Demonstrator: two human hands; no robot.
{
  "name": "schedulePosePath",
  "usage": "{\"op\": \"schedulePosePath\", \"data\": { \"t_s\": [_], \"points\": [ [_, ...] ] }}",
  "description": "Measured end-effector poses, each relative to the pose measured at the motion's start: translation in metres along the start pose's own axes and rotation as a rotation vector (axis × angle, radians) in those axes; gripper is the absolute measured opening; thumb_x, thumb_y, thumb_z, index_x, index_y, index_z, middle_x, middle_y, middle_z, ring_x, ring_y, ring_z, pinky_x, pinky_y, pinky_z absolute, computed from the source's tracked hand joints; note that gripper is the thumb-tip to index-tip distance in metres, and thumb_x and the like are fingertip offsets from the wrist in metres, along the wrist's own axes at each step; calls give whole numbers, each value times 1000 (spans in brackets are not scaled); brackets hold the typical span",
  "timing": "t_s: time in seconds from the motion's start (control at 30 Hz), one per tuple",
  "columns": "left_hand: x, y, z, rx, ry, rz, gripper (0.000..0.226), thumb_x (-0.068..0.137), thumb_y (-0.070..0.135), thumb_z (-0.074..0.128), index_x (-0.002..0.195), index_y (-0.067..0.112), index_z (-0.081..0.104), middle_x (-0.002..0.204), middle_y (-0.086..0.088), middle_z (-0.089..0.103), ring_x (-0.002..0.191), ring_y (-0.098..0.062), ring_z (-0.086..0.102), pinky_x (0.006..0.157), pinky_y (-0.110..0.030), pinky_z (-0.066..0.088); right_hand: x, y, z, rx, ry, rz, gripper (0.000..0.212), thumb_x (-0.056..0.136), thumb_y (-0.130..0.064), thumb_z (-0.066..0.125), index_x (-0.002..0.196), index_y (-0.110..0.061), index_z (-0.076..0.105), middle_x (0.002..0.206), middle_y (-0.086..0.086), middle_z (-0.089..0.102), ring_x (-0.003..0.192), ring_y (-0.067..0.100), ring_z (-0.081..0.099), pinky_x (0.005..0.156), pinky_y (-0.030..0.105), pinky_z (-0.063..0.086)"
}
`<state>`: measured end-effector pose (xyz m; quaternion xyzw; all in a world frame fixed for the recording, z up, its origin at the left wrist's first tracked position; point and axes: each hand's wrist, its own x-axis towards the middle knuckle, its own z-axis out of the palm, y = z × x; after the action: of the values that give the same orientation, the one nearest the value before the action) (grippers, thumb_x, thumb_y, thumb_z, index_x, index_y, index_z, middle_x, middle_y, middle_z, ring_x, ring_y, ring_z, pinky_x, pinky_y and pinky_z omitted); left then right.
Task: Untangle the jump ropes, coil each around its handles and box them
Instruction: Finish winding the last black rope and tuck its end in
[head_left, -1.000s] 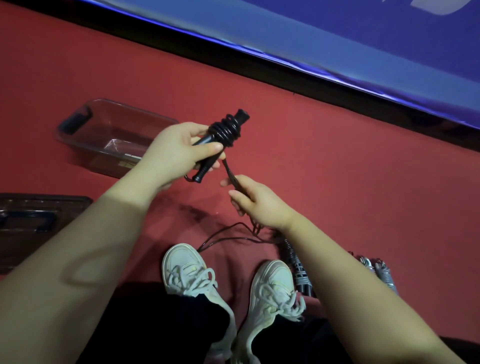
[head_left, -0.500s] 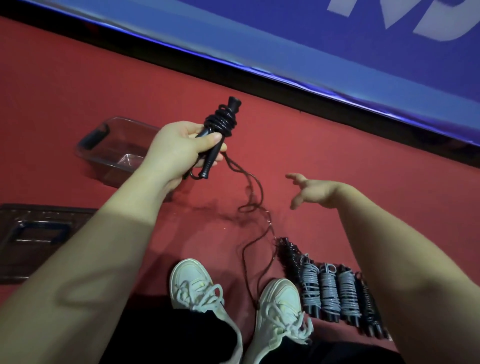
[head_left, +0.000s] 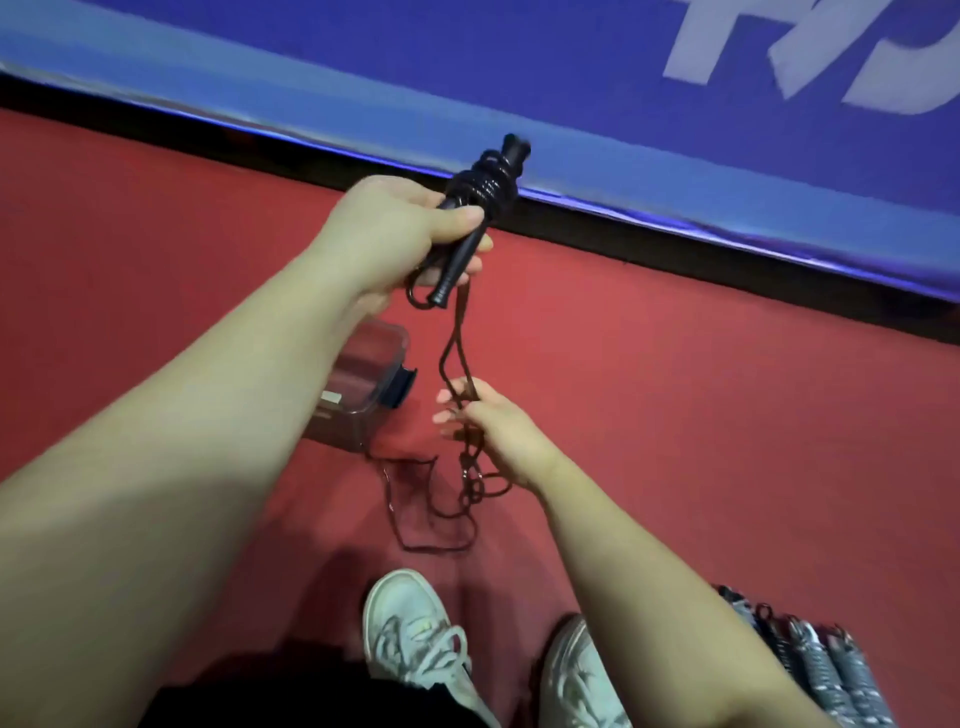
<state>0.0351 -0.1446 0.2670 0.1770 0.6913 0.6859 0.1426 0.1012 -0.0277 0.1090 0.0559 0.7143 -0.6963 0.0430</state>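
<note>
— Which step am I tagging here?
— Coiling. My left hand is clamping round the black handles, up at 12 o'clock. A few turns of black rope are sitting wound near their top end. My right hand is pinching the slack strand just below centre, fingers closing loosely on it.
— Slack clean?
— No. The rest is trailing down to the red floor at 6 o'clock of that hand, and it's looking kinked and twisted on itself there. I'm judging the next move needs those twists shaken out first. Then the strand is going up under tension, each turn lying beside the last.
— Containers?
— One clear box at 9 o'clock of the right hand, on the floor, my left forearm hiding most of it. I'm seeing no rope in the visible part; cannot tell about the rest. Coiled ropes are lying in a row at 5 o'clock, outside the box, so I'm judging boxing not yet started.
</note>
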Motion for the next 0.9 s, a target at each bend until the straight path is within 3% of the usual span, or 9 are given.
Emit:
{"op": "schedulePosePath", "data": {
  "t_s": [0.1,0.23,0.4,0.47,0.53,0.63,0.73,0.8,0.9],
  "points": [
    [14,20,3,-16,32,3,9,91,9,59,89,1,63,65,-2,71,57,-13,67,52,-22,54,5,-7,-23,178,-3,-23,25,96,0,35,87,-17,50,71,-5,52,50,6,47,60,21,45],
    [25,32,11,-40,75,-10,12,92,9,58,84,0,61,69,-7,70,55,-14,67,51,-21,54,-1,20,-71,-267,119,50,12,99,-13,45,94,-17,55,65,-3,46,50,9,38,50,19,36],
    [20,27,14,-45,128,-37,11,92,7,58,86,-2,60,76,-12,67,52,-13,66,45,-19,50,-30,54,-157,-780,235,233,16,90,-16,61,105,-21,56,113,10,62,101,26,58,93,37,43],
    [19,29,11,-44,154,-39,10,92,7,57,89,-3,60,77,-12,66,50,-11,65,43,-17,47,-49,62,-185,-1043,305,342,54,87,-41,63,134,-23,43,133,3,50,127,21,44,112,38,24],
    [19,33,11,-15,147,-40,10,92,6,58,85,-1,60,77,-12,66,49,-11,65,42,-17,46,-63,66,-199,-1146,274,529,88,82,-56,61,149,-26,13,146,9,34,138,23,29,114,41,15],
    [16,38,25,61,58,-60,12,91,6,58,80,2,59,75,-11,67,49,-11,65,42,-17,47,-60,38,-190,-811,201,571,92,84,-22,66,151,-19,3,150,20,21,131,30,32,103,37,36],
    [12,37,44,83,-4,-84,13,90,6,59,78,2,59,71,-10,67,48,-11,65,43,-18,49,-36,-12,-158,-335,380,49,65,80,15,47,137,-13,33,145,12,35,118,16,43,79,22,43],
    [9,37,53,63,-23,-108,11,89,5,61,79,2,60,66,-9,69,49,-13,65,45,-20,52,-24,-49,-123,-154,314,-176,55,86,9,50,133,-16,36,137,8,45,122,11,44,89,18,42],
    [4,42,59,37,-45,-117,11,89,4,61,79,-1,61,60,-7,69,49,-13,65,45,-21,53,-13,-80,-70,-102,97,-222,38,98,-25,46,135,-24,37,128,1,53,117,4,49,95,13,36]
  ]
}}
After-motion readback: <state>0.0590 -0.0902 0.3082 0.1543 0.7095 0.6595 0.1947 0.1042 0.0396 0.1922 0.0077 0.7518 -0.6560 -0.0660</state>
